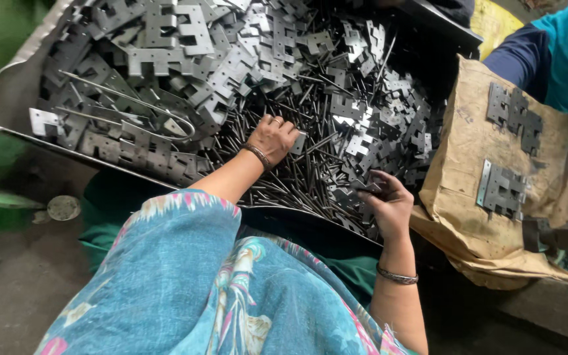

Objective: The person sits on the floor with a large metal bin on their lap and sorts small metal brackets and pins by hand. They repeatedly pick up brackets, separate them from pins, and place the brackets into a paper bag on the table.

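Stamped metal plates (185, 66) are lying heaped across the upper left and centre of the frame, mixed with thin dark metal pins (277, 177), all held in a large dark tray (8, 98). The left hand (274, 137) is being pressed down into the pins at centre, fingers curled together over a small plate. The right hand (386, 200), just right of centre, is being held cupped, its fingertips pinching small dark plates. At the right, sorted plates (502, 190) are lying on a brown paper sack (468, 144).
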